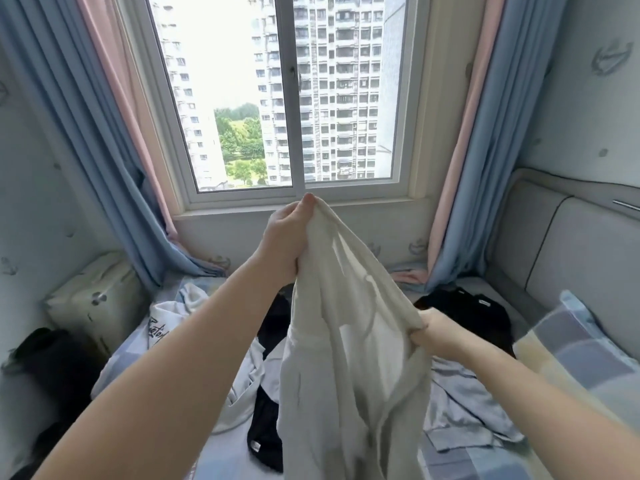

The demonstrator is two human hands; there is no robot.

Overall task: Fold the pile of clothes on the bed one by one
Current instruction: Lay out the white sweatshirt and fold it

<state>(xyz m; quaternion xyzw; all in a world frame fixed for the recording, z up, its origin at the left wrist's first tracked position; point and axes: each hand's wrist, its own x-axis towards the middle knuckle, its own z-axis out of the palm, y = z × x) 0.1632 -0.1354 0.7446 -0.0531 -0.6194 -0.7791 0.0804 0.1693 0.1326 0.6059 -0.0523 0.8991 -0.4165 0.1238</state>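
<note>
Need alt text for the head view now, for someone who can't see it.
The left hand grips the top of a cream garment held up over the bed, and the right hand grips its side. Black, white and grey clothes lie unfolded beneath.

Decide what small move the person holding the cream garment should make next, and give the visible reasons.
Probably draw both arms apart to spread the cream garment open. The left hand grips it high, the right hand grips an edge lower down, and the cloth hangs bunched between them, too crumpled to fold yet.
</note>
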